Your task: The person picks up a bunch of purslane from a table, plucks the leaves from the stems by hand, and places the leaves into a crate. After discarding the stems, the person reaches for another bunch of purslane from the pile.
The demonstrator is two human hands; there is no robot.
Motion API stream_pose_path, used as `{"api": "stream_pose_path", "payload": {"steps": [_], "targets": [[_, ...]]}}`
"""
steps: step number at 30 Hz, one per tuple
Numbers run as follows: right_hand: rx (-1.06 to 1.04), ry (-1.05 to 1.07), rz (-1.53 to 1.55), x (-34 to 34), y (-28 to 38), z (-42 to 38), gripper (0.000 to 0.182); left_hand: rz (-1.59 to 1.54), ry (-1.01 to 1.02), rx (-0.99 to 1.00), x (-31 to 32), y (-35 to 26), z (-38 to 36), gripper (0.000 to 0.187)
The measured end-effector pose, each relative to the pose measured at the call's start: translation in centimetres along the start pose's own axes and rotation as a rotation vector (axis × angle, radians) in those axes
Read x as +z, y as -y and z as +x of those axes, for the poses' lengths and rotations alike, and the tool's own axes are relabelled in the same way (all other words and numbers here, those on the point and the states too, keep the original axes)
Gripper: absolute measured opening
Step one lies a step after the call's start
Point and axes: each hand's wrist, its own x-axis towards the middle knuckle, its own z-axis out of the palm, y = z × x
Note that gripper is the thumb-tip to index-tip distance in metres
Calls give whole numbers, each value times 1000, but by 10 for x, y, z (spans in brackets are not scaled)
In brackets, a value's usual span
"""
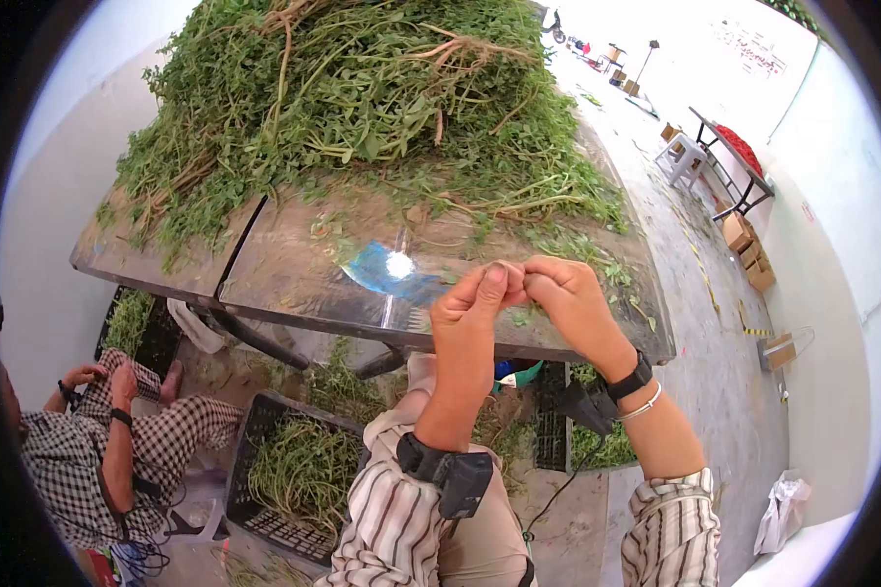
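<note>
My left hand and my right hand meet over the near edge of the table, fingertips pinched together. Whatever lies between the fingers is hidden or too small to make out. Beyond them, a big heap of leafy green plants with some brownish roots covers the back of the table. Loose sprigs are scattered just past my right hand. A shiny blue patch shows on the tabletop to the left of my hands.
A black crate of green stems stands on the floor at lower left; another crate is under the table, right of my knees. A person in checked clothes sits at far left. Cardboard boxes and a stool stand at right.
</note>
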Motion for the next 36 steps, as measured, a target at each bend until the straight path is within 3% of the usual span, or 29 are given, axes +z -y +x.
{"api": "stream_pose_path", "payload": {"steps": [1,3,5,8,10,13,14,16,19,21,24,25,27,31,36], "targets": [[4,-8,-1,-4,-1,-3,19,-90,20,-35,1,1,-1,25],[371,-217,465,-14,-3,-14,19,-44,36,-57,1,-3,-5,25],[378,-288,565,-27,-10,-30,17,1,51,-81,1,-5,-8,24],[405,-431,441,-51,-23,-67,18,247,239,-246,2,1,-14,22],[408,-640,278,-68,-33,-95,18,484,538,-382,5,12,-19,21],[410,-785,123,-103,-69,-142,21,719,720,-424,12,20,-28,22],[411,-781,121,-115,-85,-156,21,724,739,-284,13,25,-32,28],[503,-696,-192,-138,-118,-183,24,771,715,-247,13,30,-38,31],[404,-783,-462,-134,-135,-195,26,828,665,-139,11,29,-32,34],[520,-740,-376,-134,-111,-188,27,838,633,-88,9,26,-28,35],[450,-558,-297,-119,-81,-150,23,422,191,-185,11,8,-17,23],[419,-494,-301,-108,-70,-134,22,427,197,-185,9,1,-14,23],[151,-284,-281,-81,-42,-96,19,267,-72,-57,2,-12,-5,20],[-181,-24,-330,-25,-21,-27,20,256,-119,37,-14,-22,0,17],[-351,91,-312,28,-35,33,23,225,-136,32,-12,-27,1,17]]}}
